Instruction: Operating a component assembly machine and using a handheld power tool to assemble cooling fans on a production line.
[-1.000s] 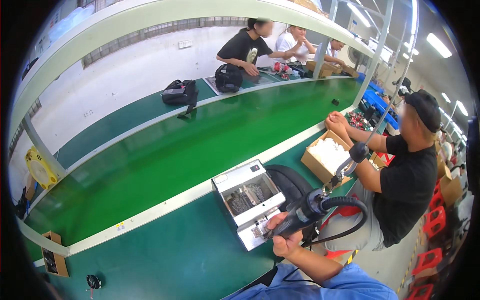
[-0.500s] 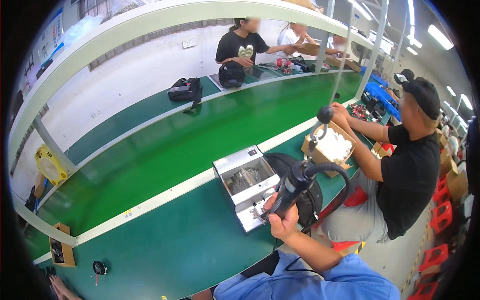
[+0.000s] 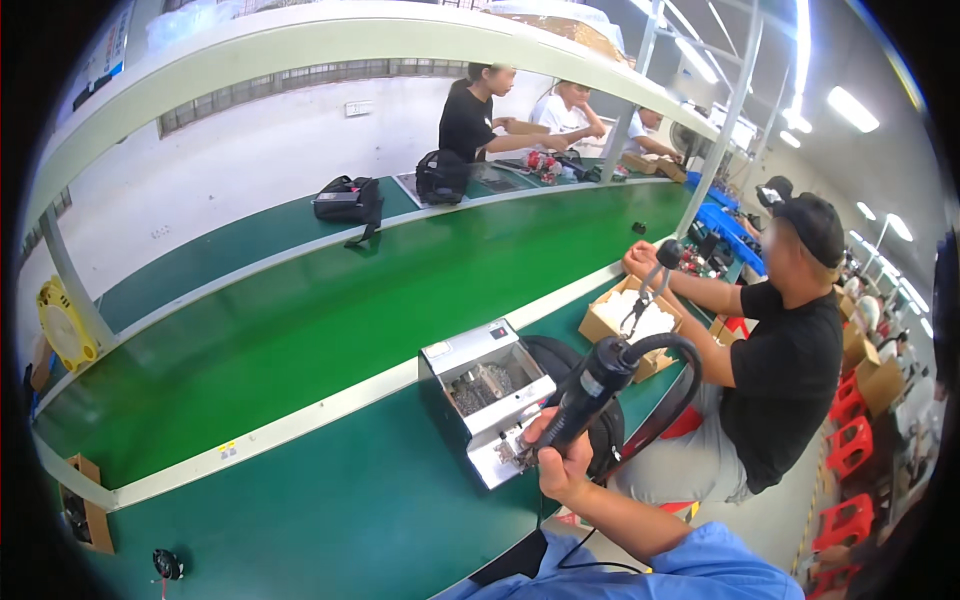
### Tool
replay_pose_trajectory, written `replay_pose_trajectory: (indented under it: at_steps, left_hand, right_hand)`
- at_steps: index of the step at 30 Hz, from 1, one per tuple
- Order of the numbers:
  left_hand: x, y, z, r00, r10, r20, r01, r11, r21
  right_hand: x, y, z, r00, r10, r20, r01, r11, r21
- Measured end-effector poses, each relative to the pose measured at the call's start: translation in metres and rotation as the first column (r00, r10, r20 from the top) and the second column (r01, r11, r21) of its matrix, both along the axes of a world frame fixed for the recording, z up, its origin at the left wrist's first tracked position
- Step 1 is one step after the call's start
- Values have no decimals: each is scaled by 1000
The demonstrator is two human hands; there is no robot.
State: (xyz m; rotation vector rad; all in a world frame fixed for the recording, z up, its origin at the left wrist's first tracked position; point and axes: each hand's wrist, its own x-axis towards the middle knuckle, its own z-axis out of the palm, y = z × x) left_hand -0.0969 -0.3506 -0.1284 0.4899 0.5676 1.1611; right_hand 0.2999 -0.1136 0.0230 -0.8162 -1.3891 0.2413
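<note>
Head view: right hand (image 3: 562, 462), fingers clenched around a black electric screwdriver (image 3: 588, 392), holds it tip-down over the grey metal screw feeder box (image 3: 487, 398) at the green surface's (image 3: 330, 500) near edge. Left hand unseen. Farther along that edge, an open cardboard box (image 3: 632, 322); a small yellow label (image 3: 228, 450) marks the conveyor rail.

- The right hand (image 3: 562, 458) is raised at bench edge, fingers curled closed in a grip.
- Its forearm rises from a blue sleeve, bare.
- The left hand seems out of sight.
</note>
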Motion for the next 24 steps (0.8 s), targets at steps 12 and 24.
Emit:
replay_pose_trajectory:
  at_steps: [12,24]
  left_hand:
    - [-37,10,38,989,-123,-80,114,988,-105]
    - [-53,24,94,945,-219,-241,189,972,-141]
  right_hand:
    - [1,-1,-4,1000,-8,-11,7,994,-107]
    - [8,2,-4,999,1,54,1,999,-53]
